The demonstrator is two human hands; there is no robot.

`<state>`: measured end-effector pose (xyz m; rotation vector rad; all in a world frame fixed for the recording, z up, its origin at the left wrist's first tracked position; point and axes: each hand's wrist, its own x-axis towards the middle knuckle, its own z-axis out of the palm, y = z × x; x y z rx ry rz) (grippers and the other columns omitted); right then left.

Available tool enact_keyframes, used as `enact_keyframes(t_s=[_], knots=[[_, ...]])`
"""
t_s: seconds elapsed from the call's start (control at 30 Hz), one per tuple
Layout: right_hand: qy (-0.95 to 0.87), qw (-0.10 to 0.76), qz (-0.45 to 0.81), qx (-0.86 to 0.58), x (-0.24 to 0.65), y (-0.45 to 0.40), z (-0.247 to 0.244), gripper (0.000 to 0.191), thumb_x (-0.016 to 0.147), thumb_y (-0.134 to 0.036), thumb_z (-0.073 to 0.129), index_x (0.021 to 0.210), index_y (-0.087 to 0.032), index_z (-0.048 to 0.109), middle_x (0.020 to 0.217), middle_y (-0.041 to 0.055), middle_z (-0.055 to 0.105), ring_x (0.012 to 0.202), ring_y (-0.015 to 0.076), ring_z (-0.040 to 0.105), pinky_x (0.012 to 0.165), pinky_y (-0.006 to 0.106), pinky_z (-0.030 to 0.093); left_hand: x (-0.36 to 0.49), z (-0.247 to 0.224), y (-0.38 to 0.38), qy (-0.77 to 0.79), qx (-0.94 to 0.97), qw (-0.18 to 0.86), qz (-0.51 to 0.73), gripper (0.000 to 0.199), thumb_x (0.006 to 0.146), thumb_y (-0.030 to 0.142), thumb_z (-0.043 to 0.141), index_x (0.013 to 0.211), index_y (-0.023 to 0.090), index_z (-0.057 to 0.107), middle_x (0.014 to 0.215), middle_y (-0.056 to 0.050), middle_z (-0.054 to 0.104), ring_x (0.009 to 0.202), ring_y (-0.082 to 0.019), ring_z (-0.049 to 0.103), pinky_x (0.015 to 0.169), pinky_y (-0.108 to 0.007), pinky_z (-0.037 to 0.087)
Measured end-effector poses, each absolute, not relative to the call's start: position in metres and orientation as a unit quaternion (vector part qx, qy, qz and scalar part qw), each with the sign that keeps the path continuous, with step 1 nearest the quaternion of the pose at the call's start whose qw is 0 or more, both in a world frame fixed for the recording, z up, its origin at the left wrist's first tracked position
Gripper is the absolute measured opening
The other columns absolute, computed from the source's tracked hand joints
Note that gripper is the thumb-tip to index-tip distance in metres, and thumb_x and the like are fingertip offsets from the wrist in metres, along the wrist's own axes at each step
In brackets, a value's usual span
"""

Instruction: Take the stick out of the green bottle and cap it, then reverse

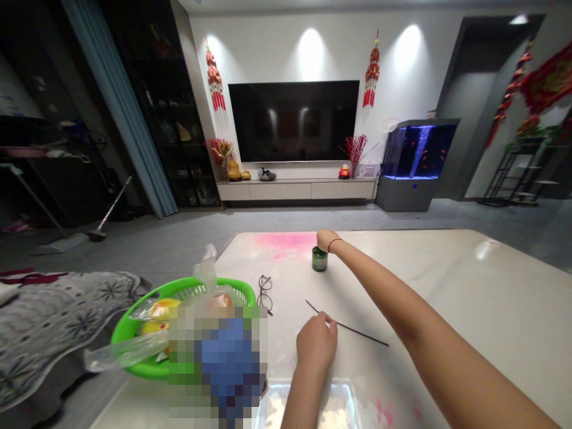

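A thin dark stick (363, 335) lies slantwise over the white table, and my left hand (316, 344) has its fingers closed on it near the middle. Farther away, my right hand (328, 239), with a red cord at the wrist, is at the top of a small green jar (319, 260). Its fingers are curled down over the jar's mouth; their tips are hidden, so whether they grip the rim or something inside cannot be told. The jar stands upright. Under my left forearm is a clear plastic tray (347, 390) with pale contents, partly covered by the arm.
Eyeglasses (265, 293) lie left of the stick. A green basket (134, 369) holding bagged items stands at the table's left, partly blurred out. Pink stains (286, 239) mark the table (447, 286) near its far edge. Beyond are a television (295, 122) and a fish tank (415, 152).
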<state>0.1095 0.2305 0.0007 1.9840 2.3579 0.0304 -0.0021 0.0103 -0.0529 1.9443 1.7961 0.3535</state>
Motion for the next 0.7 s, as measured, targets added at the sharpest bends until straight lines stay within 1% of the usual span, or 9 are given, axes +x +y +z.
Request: enact_keyframes(t_s=[0.1, 0.23, 0.3, 0.43, 0.53, 0.7], knots=[[0.772, 0.042, 0.013, 0.635, 0.107, 0.237, 0.002, 0.031, 0.082, -0.029, 0.055, 0.106, -0.011, 0.055, 0.107, 0.0115, 0.057, 0.094, 0.0196, 0.057, 0.079, 0.035, 0.047, -0.001, -0.054, 0.01, 0.653, 0.71, 0.23, 0.126, 0.03, 0.082, 0.034, 0.035, 0.09, 0.021, 0.061, 0.096, -0.004, 0.065, 0.086, -0.017, 0.059, 0.069, -0.026, 0.039], [0.787, 0.047, 0.011, 0.615, 0.103, 0.241, 0.01, 0.029, 0.065, -0.013, 0.069, 0.093, -0.005, 0.065, 0.093, 0.019, 0.066, 0.092, 0.0258, 0.061, 0.074, 0.028, 0.047, 0.0, -0.056, 0.01, 0.647, 0.713, 0.236, 0.13, 0.029, 0.081, 0.034, 0.036, 0.085, 0.021, 0.061, 0.092, -0.004, 0.066, 0.084, -0.017, 0.059, 0.069, -0.025, 0.039], [0.794, 0.051, 0.003, 0.606, 0.104, 0.241, 0.016, 0.026, 0.06, -0.009, 0.069, 0.086, -0.006, 0.068, 0.084, 0.0176, 0.068, 0.086, 0.0253, 0.063, 0.071, 0.027, 0.048, 0.0, -0.054, 0.009, 0.642, 0.711, 0.246, 0.146, 0.028, 0.081, 0.035, 0.037, 0.083, 0.021, 0.061, 0.092, -0.004, 0.067, 0.084, -0.017, 0.059, 0.07, -0.025, 0.038], [0.803, 0.04, -0.011, 0.595, 0.108, 0.237, 0.019, 0.017, 0.06, -0.008, 0.068, 0.077, -0.009, 0.071, 0.07, 0.0122, 0.07, 0.075, 0.021, 0.065, 0.068, 0.024, 0.048, -0.002, -0.05, 0.01, 0.64, 0.687, 0.276, 0.206, 0.029, 0.082, 0.037, 0.035, 0.084, 0.022, 0.061, 0.092, -0.002, 0.066, 0.084, -0.015, 0.059, 0.07, -0.024, 0.038], [0.804, 0.01, -0.008, 0.594, 0.112, 0.234, 0.014, 0.016, 0.062, -0.012, 0.066, 0.077, -0.012, 0.071, 0.071, 0.0099, 0.07, 0.074, 0.0193, 0.065, 0.067, 0.022, 0.047, -0.003, -0.049, 0.012, 0.645, 0.67, 0.281, 0.236, 0.028, 0.083, 0.037, 0.035, 0.086, 0.023, 0.06, 0.094, -0.001, 0.066, 0.085, -0.014, 0.059, 0.07, -0.023, 0.038], [0.794, -0.054, 0.018, 0.605, 0.131, 0.234, 0.011, 0.02, 0.066, -0.019, 0.065, 0.085, -0.015, 0.069, 0.088, 0.0091, 0.07, 0.084, 0.019, 0.063, 0.069, 0.02, 0.046, -0.003, -0.05, 0.014, 0.651, 0.671, 0.267, 0.234, 0.026, 0.082, 0.036, 0.037, 0.086, 0.022, 0.059, 0.097, -0.001, 0.066, 0.088, -0.015, 0.059, 0.072, -0.023, 0.038]])
